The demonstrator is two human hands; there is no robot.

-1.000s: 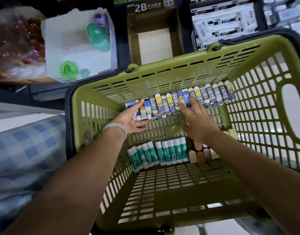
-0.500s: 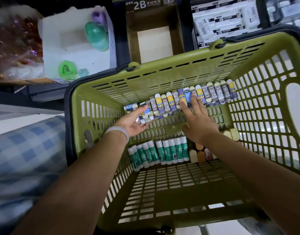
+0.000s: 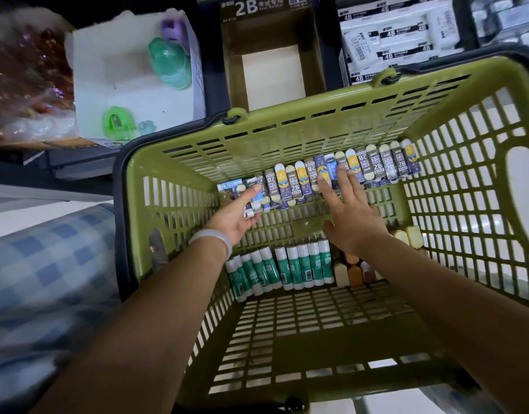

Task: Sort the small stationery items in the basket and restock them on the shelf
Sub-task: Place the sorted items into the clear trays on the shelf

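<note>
Since the earlier frame a few erasers [image 3: 254,198] at the row's left end have been pulled loose and are now pinched in the left hand [image 3: 238,212]. The right hand [image 3: 351,216] is laid flat, fingers straight, on the eraser row [image 3: 373,167], likely to steady it. The row is lined along the far wall of the basket [image 3: 287,127], under the empty 2B box [image 3: 272,73], probably their destination.
</note>
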